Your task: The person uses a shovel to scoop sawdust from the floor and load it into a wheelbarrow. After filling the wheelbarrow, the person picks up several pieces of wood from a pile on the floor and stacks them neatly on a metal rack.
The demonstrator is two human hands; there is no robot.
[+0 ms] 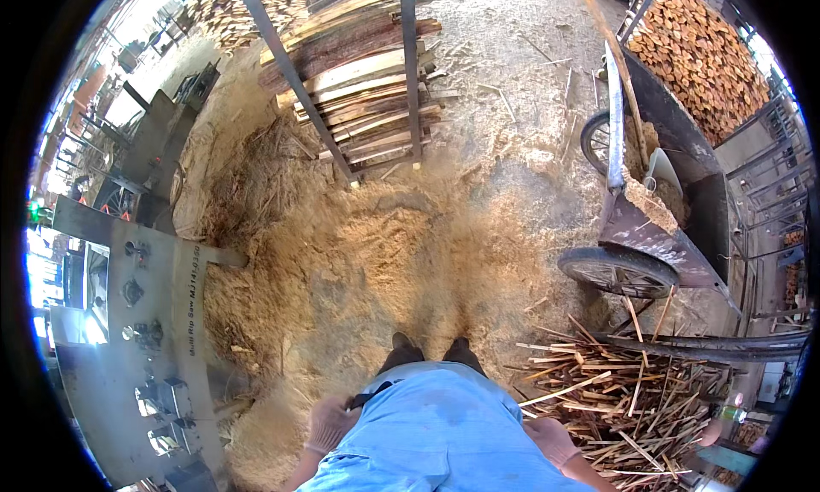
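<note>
Left hand (333, 424)'s by the black strap (373, 393) on my blue shirt (444, 432), right hand (551, 438)'s nearest the pile of wood strips (632, 389) down to my right. Can't tell if either's gripping, they're half hidden. Loose ends poke out, so a careless sidestep could trip me.

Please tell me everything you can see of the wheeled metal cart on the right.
The cart looks like dark, worn metal, with a deep open body and pale scuffs on the panel facing the person. Two spoked wheels with dark tyres show. Sawdust lies inside and along one edge. It stands on the littered floor, beyond a heap of wooden strips; whether these touch it is unclear.
</note>
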